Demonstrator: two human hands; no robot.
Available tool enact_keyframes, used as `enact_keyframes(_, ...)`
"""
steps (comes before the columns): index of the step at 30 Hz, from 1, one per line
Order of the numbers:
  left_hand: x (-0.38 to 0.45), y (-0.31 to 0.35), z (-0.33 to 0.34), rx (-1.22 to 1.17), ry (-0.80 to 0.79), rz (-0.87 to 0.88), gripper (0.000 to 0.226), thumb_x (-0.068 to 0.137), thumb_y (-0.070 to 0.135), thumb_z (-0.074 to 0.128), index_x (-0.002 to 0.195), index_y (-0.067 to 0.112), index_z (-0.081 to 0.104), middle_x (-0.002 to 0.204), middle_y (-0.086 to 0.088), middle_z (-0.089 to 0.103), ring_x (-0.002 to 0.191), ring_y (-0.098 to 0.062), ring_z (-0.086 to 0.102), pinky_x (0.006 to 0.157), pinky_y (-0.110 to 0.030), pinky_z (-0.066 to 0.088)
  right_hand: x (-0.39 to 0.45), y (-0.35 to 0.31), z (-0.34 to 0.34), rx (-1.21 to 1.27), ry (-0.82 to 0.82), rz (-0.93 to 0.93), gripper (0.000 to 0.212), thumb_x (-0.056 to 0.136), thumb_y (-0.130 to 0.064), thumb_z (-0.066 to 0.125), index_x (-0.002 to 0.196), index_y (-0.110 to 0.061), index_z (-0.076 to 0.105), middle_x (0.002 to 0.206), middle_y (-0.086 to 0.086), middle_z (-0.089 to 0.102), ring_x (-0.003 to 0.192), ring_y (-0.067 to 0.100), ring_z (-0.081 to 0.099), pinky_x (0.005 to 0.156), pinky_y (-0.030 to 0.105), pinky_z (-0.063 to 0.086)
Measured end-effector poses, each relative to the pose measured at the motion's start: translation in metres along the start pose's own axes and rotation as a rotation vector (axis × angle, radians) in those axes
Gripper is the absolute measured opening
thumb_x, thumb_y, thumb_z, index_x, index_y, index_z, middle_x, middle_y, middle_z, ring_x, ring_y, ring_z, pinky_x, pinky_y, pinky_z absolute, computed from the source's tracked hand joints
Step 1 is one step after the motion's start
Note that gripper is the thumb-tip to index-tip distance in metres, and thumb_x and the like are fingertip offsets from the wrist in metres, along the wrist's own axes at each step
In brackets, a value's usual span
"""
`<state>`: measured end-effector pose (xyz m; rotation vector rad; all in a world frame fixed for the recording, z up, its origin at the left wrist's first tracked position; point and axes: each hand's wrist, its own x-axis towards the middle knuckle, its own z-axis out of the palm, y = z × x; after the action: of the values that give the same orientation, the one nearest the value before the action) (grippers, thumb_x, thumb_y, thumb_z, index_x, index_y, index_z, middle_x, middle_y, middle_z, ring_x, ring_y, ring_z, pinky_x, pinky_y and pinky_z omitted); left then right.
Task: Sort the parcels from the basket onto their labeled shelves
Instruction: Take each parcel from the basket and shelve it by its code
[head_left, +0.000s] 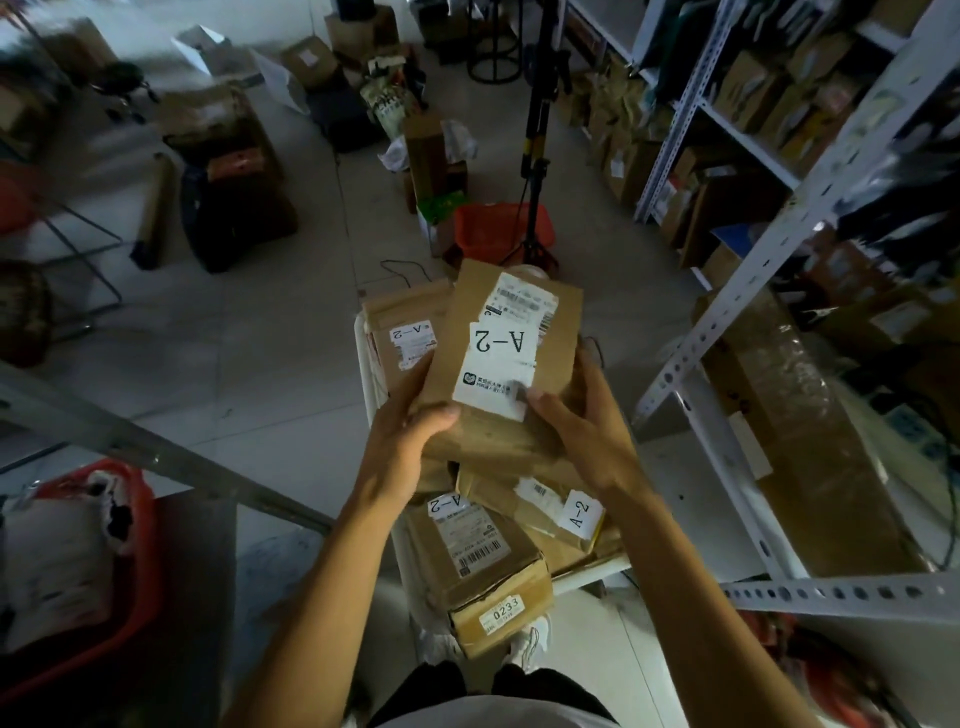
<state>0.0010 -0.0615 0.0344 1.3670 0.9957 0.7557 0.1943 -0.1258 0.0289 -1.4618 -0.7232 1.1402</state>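
A brown cardboard parcel (506, 364) with a white label reading A-2 is held up in front of me. My left hand (410, 431) grips its near left corner, thumb on top. My right hand (582, 421) grips its near right side, thumb on the label. Beneath it lies a white basket (370, 374) filled with more brown parcels: one labeled A-2 (405, 343) at the far left, one (478, 561) at the near end with an A-2 tag and a 0233 sticker, and one (566, 519) at the near right with an A-2 tag.
White metal shelving (748, 291) packed with boxes stands to my right. A large long carton (810, 441) lies on its low shelf. A red crate (498, 228) and a black tripod (535, 130) stand ahead. Another red basket (88, 566) with bags sits at lower left. Boxes litter the far floor.
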Motion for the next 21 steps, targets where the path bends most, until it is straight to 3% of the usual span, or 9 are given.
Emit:
enact_keyframes(3, -0.006, 0.0, -0.014, -0.054, -0.039, 0.046, 0.057, 0.065, 0.04, 0.058, 0.121, 0.03, 0.066, 0.105, 0.003, 0.073, 0.101, -0.016, 0.066, 0.08, -0.031, 0.05, 0.006, -0.013, -0.017, 0.036, 0.028, -0.044, 0.06, 0.085, -0.028, 0.076, 0.136, -0.037, 0.047, 0.122, -0.007, 0.066, 0.103, 0.008, 0.069, 0.078, 0.026, 0.059)
enact_keyframes(5, -0.008, 0.003, -0.025, -0.065, -0.11, 0.055, 0.045, 0.066, 0.038, 0.055, 0.108, 0.037, 0.071, 0.095, 0.004, 0.073, 0.091, -0.014, 0.066, 0.073, -0.022, 0.05, 0.007, -0.025, -0.028, 0.019, -0.022, -0.019, 0.048, 0.081, -0.034, 0.077, 0.125, -0.037, 0.056, 0.113, -0.004, 0.073, 0.099, 0.013, 0.072, 0.085, 0.035, 0.058)
enact_keyframes(7, -0.009, 0.008, -0.034, -0.074, -0.164, 0.066, 0.039, 0.068, 0.036, 0.051, 0.1, 0.037, 0.074, 0.088, 0.005, 0.072, 0.085, -0.013, 0.066, 0.072, -0.02, 0.051, 0.006, -0.033, -0.039, -0.058, -0.183, 0.011, 0.039, 0.08, -0.037, 0.077, 0.117, -0.034, 0.063, 0.108, -0.004, 0.075, 0.1, 0.017, 0.072, 0.094, 0.043, 0.056)
enact_keyframes(10, -0.007, 0.011, -0.045, -0.092, -0.206, 0.045, 0.034, 0.072, 0.025, 0.047, 0.086, 0.034, 0.077, 0.077, 0.006, 0.072, 0.074, -0.011, 0.068, 0.066, -0.019, 0.052, 0.006, -0.041, -0.048, -0.117, -0.459, 0.038, 0.048, 0.081, -0.027, 0.067, 0.126, -0.038, 0.057, 0.117, -0.011, 0.072, 0.11, 0.01, 0.067, 0.092, 0.028, 0.052)
enact_keyframes(13, -0.006, 0.016, -0.051, -0.132, -0.245, -0.006, 0.043, 0.074, 0.016, 0.04, 0.075, 0.032, 0.079, 0.069, 0.007, 0.072, 0.065, -0.008, 0.069, 0.06, -0.017, 0.053, 0.011, -0.044, -0.049, -0.039, -0.607, 0.072, 0.065, 0.082, -0.014, 0.059, 0.138, -0.042, 0.042, 0.122, -0.009, 0.069, 0.111, 0.016, 0.067, 0.085, 0.026, 0.054)
enact_keyframes(15, -0.006, 0.023, -0.05, -0.116, -0.294, -0.014, 0.032, 0.068, 0.026, 0.052, 0.081, 0.031, 0.08, 0.072, 0.005, 0.074, 0.068, -0.009, 0.07, 0.061, -0.018, 0.054, 0.013, -0.043, -0.047, -0.005, -0.663, 0.077, 0.07, 0.083, -0.01, 0.058, 0.141, -0.044, 0.04, 0.125, 0.005, 0.067, 0.108, 0.026, 0.068, 0.082, 0.033, 0.057)
enact_keyframes(17, -0.005, 0.024, -0.047, -0.042, -0.288, -0.031, 0.047, 0.065, 0.034, 0.055, 0.105, 0.024, 0.077, 0.083, 0.0, 0.075, 0.079, -0.016, 0.071, 0.066, -0.021, 0.054, 0.015, -0.042, -0.044, -0.015, -0.656, 0.084, 0.063, 0.082, -0.01, 0.064, 0.131, -0.046, 0.049, 0.119, 0.015, 0.068, 0.1, 0.031, 0.07, 0.077, 0.037, 0.059)
enact_keyframes(19, -0.005, 0.021, -0.041, 0.023, -0.219, -0.057, 0.06, 0.07, 0.036, 0.058, 0.125, 0.013, 0.065, 0.095, -0.005, 0.075, 0.088, -0.023, 0.07, 0.069, -0.023, 0.053, 0.016, -0.038, -0.043, -0.024, -0.579, 0.085, 0.056, 0.078, -0.011, 0.069, 0.125, -0.038, 0.055, 0.114, 0.016, 0.069, 0.095, 0.033, 0.071, 0.073, 0.038, 0.059)
enact_keyframes(21, -0.005, 0.014, -0.036, 0.077, -0.083, -0.049, 0.056, 0.078, 0.03, 0.065, 0.133, 0.022, 0.059, 0.107, -0.002, 0.073, 0.096, -0.021, 0.07, 0.07, -0.02, 0.054, 0.016, -0.033, -0.039, -0.031, -0.442, 0.082, 0.054, 0.075, -0.013, 0.074, 0.123, -0.031, 0.058, 0.114, 0.015, 0.07, 0.096, 0.035, 0.071, 0.075, 0.041, 0.059)
